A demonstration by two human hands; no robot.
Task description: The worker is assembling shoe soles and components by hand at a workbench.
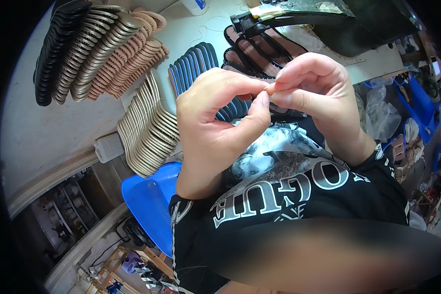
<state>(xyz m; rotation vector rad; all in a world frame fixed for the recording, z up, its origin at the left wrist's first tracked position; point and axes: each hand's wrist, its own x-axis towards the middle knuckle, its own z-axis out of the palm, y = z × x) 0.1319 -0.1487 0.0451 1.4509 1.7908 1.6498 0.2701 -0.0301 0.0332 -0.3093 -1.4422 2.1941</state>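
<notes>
My left hand (220,117) and my right hand (323,98) meet fingertip to fingertip in front of my chest. Thumb and forefinger are pinched together on each. Whatever lies between them is hidden or too small to make out. Just beyond the left hand stands a row of blue-edged shoe soles (196,66), partly covered by that hand. Pinkish sandals with black straps (264,51) lie on the white table (186,36) behind both hands. A bent stack of gold-edged soles (149,127) leans at the table's near side, left of my left wrist.
At the far left, black soles (59,49) sit beside metallic and pink soles (127,59). A dark machine (323,27) occupies the far right of the table. A blue plastic seat or tub (152,196) and a whitish container (109,147) are at lower left. Clear plastic bags (382,112) hang right.
</notes>
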